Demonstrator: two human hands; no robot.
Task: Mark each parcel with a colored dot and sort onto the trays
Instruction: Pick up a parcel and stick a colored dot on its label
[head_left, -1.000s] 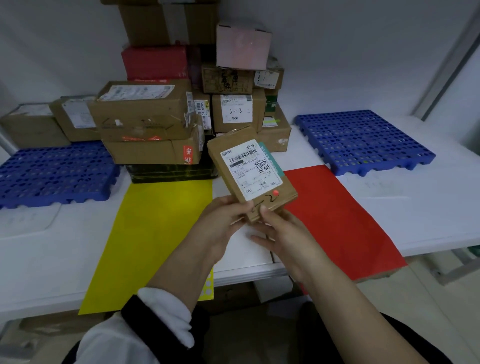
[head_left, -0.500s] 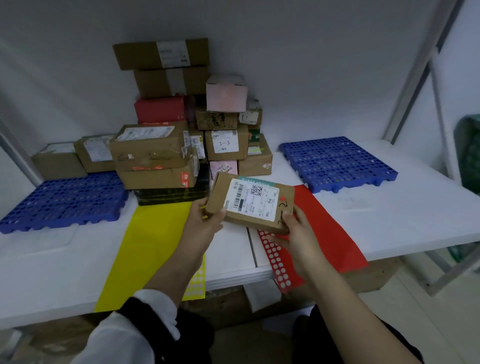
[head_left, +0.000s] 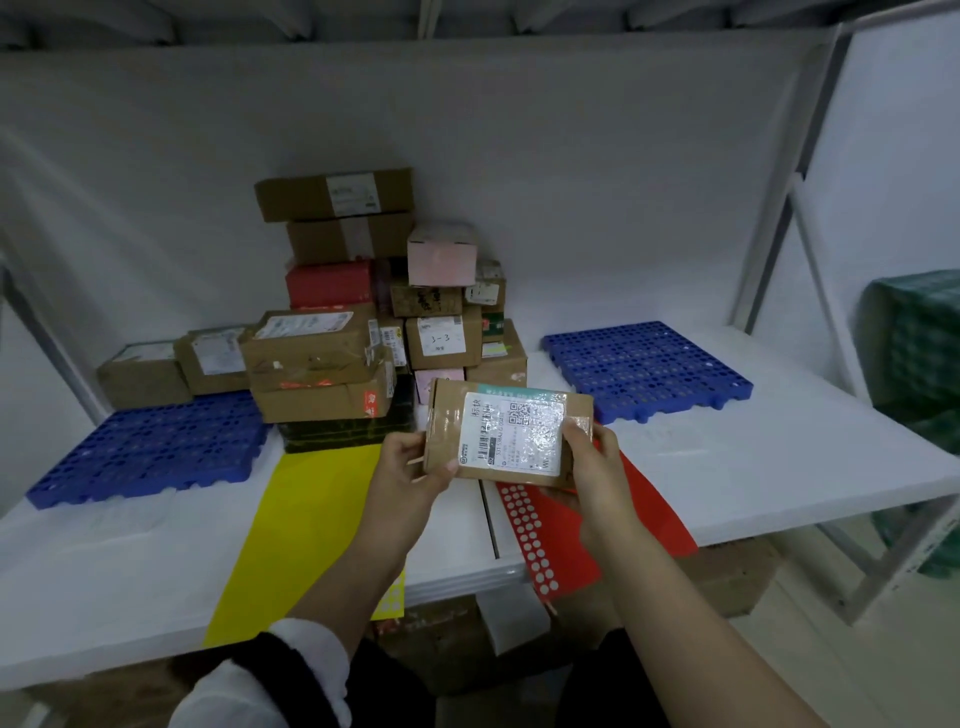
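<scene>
The small parcel (head_left: 506, 434) is hanging over the surface's (head_left: 779, 452) front middle, label facing up, long axis running left to right. The left grip (head_left: 410, 470) and right grip (head_left: 592, 462) are each clasping a short end. It is looking light and stiff, its taped face probably slick; those cardboard ends are suiting a hold best.

A plain white wall panel (head_left: 519, 130) backs the long white table (head_left: 727, 467) in dim, cool light. At the right stands a slanted grey metal frame post (head_left: 786, 192), with a green plastic-wrapped bundle (head_left: 914, 343) beyond it.
</scene>
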